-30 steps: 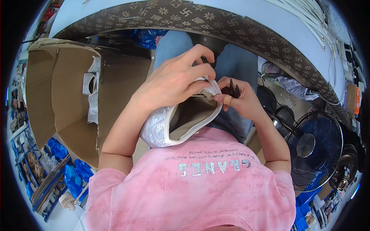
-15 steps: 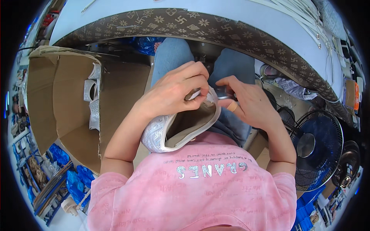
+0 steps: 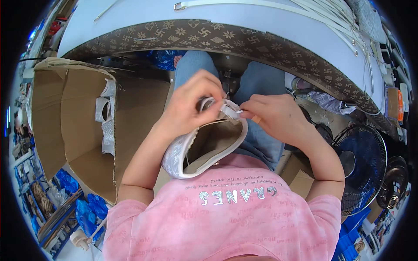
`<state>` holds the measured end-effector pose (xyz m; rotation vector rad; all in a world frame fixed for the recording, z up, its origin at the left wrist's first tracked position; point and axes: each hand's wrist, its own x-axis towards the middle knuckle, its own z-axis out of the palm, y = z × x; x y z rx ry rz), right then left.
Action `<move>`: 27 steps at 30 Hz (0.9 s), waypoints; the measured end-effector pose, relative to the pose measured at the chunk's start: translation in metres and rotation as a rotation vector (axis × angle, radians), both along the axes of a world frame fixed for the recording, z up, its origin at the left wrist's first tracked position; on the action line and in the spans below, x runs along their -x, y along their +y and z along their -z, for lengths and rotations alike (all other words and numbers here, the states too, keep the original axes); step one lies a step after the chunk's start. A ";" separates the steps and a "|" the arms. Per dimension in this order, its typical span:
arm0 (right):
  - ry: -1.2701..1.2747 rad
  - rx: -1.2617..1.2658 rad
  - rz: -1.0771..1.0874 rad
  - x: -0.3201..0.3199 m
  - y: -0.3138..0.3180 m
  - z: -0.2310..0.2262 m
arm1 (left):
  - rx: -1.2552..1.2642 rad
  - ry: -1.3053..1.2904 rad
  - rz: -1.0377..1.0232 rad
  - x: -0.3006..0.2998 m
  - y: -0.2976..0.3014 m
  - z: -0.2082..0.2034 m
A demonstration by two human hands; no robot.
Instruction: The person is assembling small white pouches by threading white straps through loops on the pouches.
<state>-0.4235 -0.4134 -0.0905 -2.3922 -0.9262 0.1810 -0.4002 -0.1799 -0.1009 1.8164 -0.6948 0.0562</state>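
Open pouch (image 3: 213, 141) against your pink shirt (image 3: 226, 222) | left hand (image 3: 191, 104) grasps its white trim (image 3: 230, 112), twelve o'clock | right hand (image 3: 276, 114), spread half a second ago, now pinches that trim, one o'clock: both secure one end

Bright, even light inside a bowed fisheye circle.
The desk (image 3: 139, 12) shone almost white, while the space beneath it and the inside of the pouch (image 3: 211, 141) sat in shade. Silvery shirt lettering (image 3: 248, 195) glinted. The desk edge curved, crowded shelves (image 3: 26, 167) at far left looked squeezed and soft, and the corners fell to black.
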 end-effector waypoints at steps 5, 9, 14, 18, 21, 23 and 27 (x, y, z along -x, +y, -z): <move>0.278 -0.373 0.136 0.022 0.022 0.014 | -0.418 0.174 0.132 -0.002 0.039 -0.013; -0.484 -0.492 0.125 0.017 0.027 0.016 | -0.361 -0.085 -0.065 0.016 0.042 -0.050; -0.664 -0.543 0.095 0.010 0.034 0.013 | -0.237 -0.441 -0.107 0.013 0.044 -0.031; -0.621 -0.643 0.169 0.008 0.035 0.016 | -0.201 -0.402 -0.096 0.013 0.034 -0.036; -0.626 -0.628 0.135 0.010 0.031 0.016 | -0.202 -0.402 -0.063 0.017 0.029 -0.044; -0.620 -0.597 0.106 0.010 0.029 0.011 | -0.207 -0.367 -0.050 0.022 0.028 -0.050; -0.593 -0.498 0.039 0.015 0.015 0.004 | -0.180 -0.197 -0.012 0.029 0.021 -0.049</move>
